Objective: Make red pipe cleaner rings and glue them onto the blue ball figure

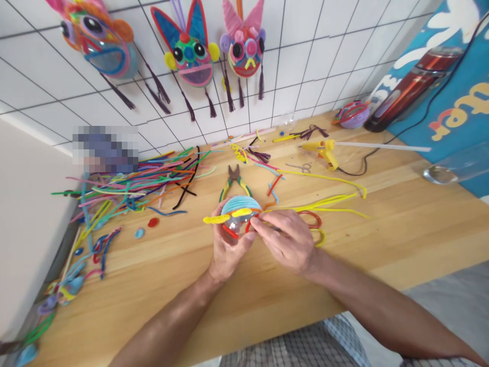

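My left hand (226,255) is wrapped round a clear plastic ball (237,219) and holds it up over the table. Light blue pipe cleaner covers the ball's top, with an orange line below it, yellow pieces at the front and red ones lower down. The fingers of my right hand (286,237) pinch a red pipe cleaner (249,224) against the ball's right side. Just behind the ball lie pliers (234,178) with green and yellow handles. Scissors with red and yellow handles (314,219) are partly hidden by my right hand.
Many coloured pipe cleaners (153,178) are heaped at the left. Yellow pipe cleaners (328,204) stretch to the right. A yellow glue gun (321,151) with a cord, a red thermos (414,89) and a clear glass (443,173) stand at the right. Decorated masks (193,56) hang on the tiled wall.
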Demonstrator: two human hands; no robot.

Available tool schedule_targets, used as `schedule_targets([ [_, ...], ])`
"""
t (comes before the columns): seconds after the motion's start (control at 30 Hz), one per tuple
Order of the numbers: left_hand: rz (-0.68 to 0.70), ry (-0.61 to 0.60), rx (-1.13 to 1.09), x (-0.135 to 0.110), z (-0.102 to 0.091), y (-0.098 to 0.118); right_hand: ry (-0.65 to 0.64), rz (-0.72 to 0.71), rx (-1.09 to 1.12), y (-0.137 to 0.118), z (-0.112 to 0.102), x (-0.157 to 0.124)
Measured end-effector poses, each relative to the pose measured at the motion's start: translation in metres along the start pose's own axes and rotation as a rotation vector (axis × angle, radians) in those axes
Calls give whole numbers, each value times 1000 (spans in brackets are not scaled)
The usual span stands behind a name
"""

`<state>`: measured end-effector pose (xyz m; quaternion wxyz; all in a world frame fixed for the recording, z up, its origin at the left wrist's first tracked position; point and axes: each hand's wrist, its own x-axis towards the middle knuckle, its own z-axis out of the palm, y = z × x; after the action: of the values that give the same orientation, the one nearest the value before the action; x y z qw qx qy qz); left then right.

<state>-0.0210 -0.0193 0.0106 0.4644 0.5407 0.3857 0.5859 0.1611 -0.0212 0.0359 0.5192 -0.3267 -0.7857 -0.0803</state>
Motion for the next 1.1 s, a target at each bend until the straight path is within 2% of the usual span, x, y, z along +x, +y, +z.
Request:
schedule_targets([
  [0.3,-41,-15,-11,0,1,-1,-17,1,-26,3,1,0],
  [0.5,-65,12,-4,3,4,-9,-31,9,-30,11,6,-3],
  [0.7,-53,-14,-62,7,6,-18,-78,22,-23,21,10,-11],
  [0.9,-63,150,-20,12,12,-30,-98,84,1,27,12,-12],
  [1.1,35,215,-13,16,20,-32,-88,102,-12,33,16,-17],
])
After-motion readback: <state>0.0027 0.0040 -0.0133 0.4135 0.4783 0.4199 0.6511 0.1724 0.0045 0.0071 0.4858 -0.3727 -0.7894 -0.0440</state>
